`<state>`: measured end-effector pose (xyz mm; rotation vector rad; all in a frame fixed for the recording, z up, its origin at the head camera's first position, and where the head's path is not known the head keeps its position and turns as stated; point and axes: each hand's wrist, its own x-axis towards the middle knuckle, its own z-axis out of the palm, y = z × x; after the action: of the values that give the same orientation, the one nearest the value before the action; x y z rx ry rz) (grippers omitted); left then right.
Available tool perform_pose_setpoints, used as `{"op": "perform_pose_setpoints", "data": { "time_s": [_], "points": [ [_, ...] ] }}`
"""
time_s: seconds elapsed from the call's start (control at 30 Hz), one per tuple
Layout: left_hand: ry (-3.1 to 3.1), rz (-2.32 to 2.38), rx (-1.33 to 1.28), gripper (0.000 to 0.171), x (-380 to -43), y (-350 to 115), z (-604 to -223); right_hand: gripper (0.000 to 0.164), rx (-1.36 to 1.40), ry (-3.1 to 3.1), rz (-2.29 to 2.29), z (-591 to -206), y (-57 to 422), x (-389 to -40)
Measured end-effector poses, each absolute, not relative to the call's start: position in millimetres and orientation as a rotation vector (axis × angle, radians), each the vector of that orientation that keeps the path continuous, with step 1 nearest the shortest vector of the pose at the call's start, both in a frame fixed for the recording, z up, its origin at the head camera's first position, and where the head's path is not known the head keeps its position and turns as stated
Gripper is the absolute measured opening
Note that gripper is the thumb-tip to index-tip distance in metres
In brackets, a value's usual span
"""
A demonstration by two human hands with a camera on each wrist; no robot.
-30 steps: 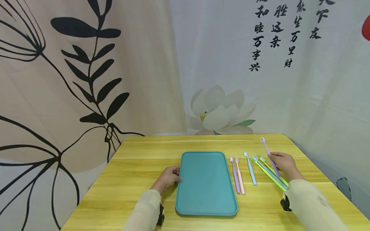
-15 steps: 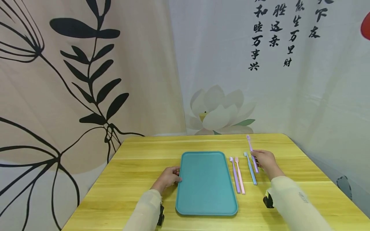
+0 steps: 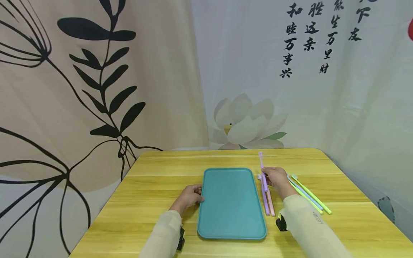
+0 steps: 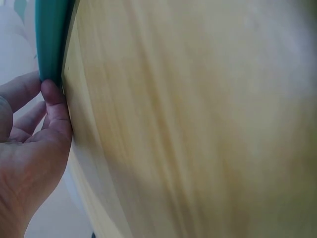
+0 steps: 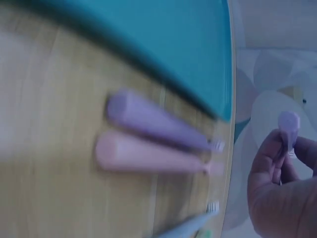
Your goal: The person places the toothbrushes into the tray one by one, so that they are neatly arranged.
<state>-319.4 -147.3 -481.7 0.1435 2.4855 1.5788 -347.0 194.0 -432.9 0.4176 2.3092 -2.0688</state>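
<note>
Hands (image 3: 188, 196) (image 3: 275, 178) pinch: left, rimmed teal tray (image 3: 231, 204); right, slim purple toothbrush (image 3: 265, 182).

Teal tray (image 3: 231, 204): plastic by looks, smooth, mostly matt w/ soft sheen. Tabletop (image 3: 161, 186): wood or wood-look, grain streaks vis., smooth, satin-ish. Held lilac toothbrush (image 5: 289, 121): smooth plastic. Purple toothbrush (image 5: 161, 124) & pink toothbrush (image 5: 151, 156): same plastic, approx. satin; fine texture too blurred to tell. Green toothbrushes (image 3: 311, 194): plastic, smooth. Backdrop (image 3: 167, 79): printed cloth, matt, lightly creased. Sleeves (image 3: 164, 229): cloth too, matt, soft folds.
</note>
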Motion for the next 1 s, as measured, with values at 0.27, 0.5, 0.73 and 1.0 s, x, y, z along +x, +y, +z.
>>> {"op": "perform_pose_setpoints", "data": {
  "time_s": [0.27, 0.5, 0.73, 1.0],
  "points": [
    [2.490, 1.592, 0.150, 0.058, -319.5, -148.6, -481.6, 0.040, 0.390, 2.288, -2.063, -434.9, 157.5, -344.3],
    [2.494, 1.605, 0.165, 0.058, -317.1, -147.5, -481.6, 0.035, 0.425, 2.305, -2.001, -445.6, 129.7, -344.0],
    [2.497, 1.619, 0.181, 0.059, -316.0, -146.6, -480.4, 0.033, 0.395, 2.289, -2.023, -453.1, 104.8, -339.8],
    [2.506, 1.609, 0.162, 0.058, -314.0, -146.9, -479.9, 0.022, 0.387, 2.383, -1.977, -465.1, 77.7, -338.3]
  ]
}}
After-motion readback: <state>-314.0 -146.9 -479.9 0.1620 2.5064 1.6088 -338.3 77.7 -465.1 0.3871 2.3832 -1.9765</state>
